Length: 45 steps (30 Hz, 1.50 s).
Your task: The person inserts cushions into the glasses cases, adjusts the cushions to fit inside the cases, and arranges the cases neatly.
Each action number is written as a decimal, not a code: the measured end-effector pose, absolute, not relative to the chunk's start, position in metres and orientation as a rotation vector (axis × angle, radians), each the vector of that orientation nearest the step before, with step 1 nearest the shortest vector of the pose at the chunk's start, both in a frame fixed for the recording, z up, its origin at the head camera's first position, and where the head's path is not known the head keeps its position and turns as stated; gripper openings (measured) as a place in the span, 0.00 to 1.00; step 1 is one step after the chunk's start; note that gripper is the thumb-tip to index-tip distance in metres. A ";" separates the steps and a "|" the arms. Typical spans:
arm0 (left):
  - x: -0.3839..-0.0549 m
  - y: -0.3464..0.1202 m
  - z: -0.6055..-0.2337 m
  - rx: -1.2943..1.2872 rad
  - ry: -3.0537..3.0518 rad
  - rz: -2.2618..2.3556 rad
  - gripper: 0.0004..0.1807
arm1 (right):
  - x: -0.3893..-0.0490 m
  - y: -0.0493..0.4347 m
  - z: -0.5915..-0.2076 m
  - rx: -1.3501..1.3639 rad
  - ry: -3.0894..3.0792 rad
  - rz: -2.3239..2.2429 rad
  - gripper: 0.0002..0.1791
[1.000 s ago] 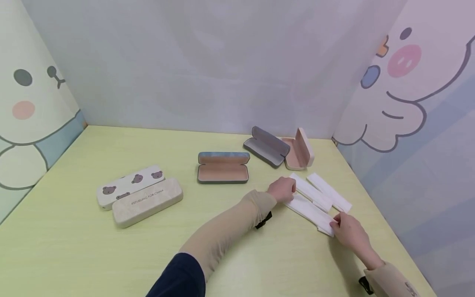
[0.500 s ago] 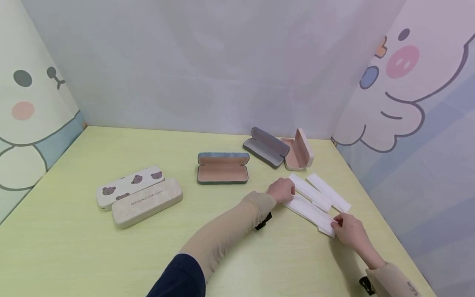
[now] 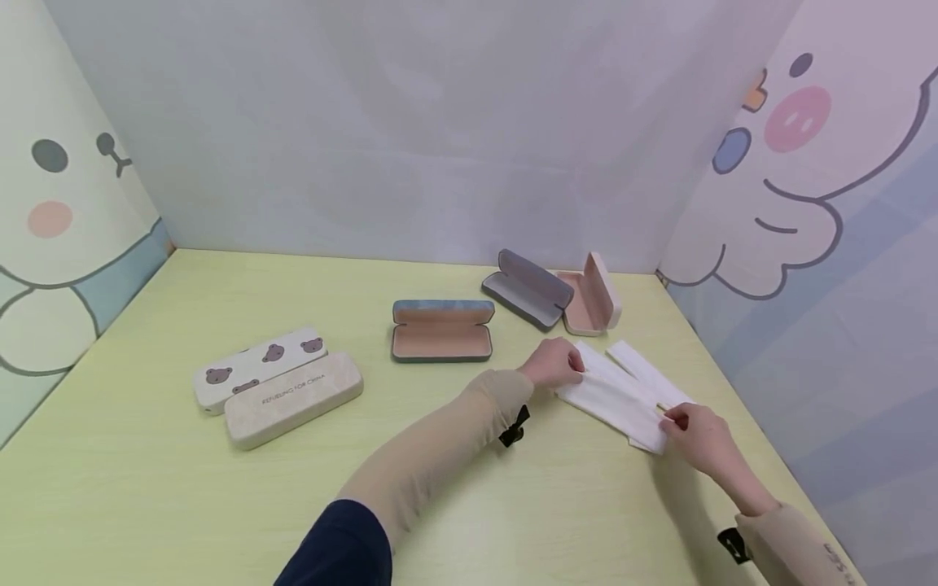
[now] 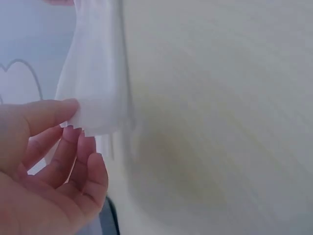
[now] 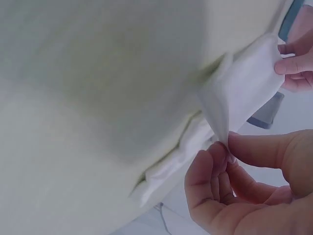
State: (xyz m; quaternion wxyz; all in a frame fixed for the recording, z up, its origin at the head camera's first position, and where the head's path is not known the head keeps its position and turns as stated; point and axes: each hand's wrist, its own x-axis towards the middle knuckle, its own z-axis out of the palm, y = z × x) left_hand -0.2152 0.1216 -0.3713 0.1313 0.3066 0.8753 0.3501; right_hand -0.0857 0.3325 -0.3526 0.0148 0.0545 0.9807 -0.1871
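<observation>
A folded white cloth (image 3: 610, 400) is stretched between both hands in the head view, raised at its far edge. My left hand (image 3: 551, 364) pinches its upper left corner between thumb and fingers; the left wrist view shows the cloth (image 4: 100, 73) hanging from that pinch. At the opposite end my right hand (image 3: 699, 438) pinches another corner, and in the right wrist view the cloth (image 5: 252, 81) is drawn up toward the thumb. More folded white cloth lies under and beside it, including a strip (image 3: 645, 370) on the right, partly hidden.
Behind the hands stand a blue glasses case (image 3: 443, 345), a grey one (image 3: 520, 299) and a pink-lined one (image 3: 582, 313), all with lids up. At left lie a closed bear-print case (image 3: 273, 353) and a closed beige case (image 3: 293, 400). Patterned walls border the table.
Both hands have lifted the near cloth and shifted it slightly away from the person, so it now covers part of the strip behind it. The cases stay put.
</observation>
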 end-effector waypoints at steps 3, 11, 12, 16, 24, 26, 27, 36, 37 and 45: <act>-0.220 0.118 -0.369 0.902 2.550 1.030 0.06 | -0.089 0.331 -0.344 0.152 3.043 -0.618 0.12; -0.228 0.096 -0.355 0.841 2.530 1.147 0.06 | -0.106 0.326 -0.324 0.084 3.058 -0.645 0.13; -0.229 0.093 -0.354 0.842 2.534 1.154 0.07 | -0.108 0.325 -0.322 0.069 3.059 -0.649 0.13; -0.232 0.080 -0.346 0.822 2.542 1.190 0.07 | -0.119 0.318 -0.312 -0.001 3.073 -0.655 0.13; -0.234 0.049 -0.334 0.702 2.518 1.312 0.08 | -0.137 0.298 -0.297 -0.088 3.060 -0.658 0.13; -0.234 0.041 -0.331 0.681 2.501 1.346 0.07 | -0.140 0.293 -0.295 -0.096 3.056 -0.668 0.13; -0.234 0.037 -0.329 0.675 2.492 1.362 0.07 | -0.141 0.290 -0.294 -0.100 3.051 -0.678 0.13; -0.235 0.007 -0.318 0.586 2.497 1.400 0.07 | -0.158 0.267 -0.288 -0.203 3.075 -0.713 0.12; -0.234 0.004 -0.317 0.573 2.496 1.410 0.07 | -0.160 0.264 -0.289 -0.219 3.082 -0.720 0.11; -0.227 -0.024 -0.314 0.545 2.528 1.448 0.07 | -0.181 0.244 -0.289 -0.345 3.077 -0.769 0.10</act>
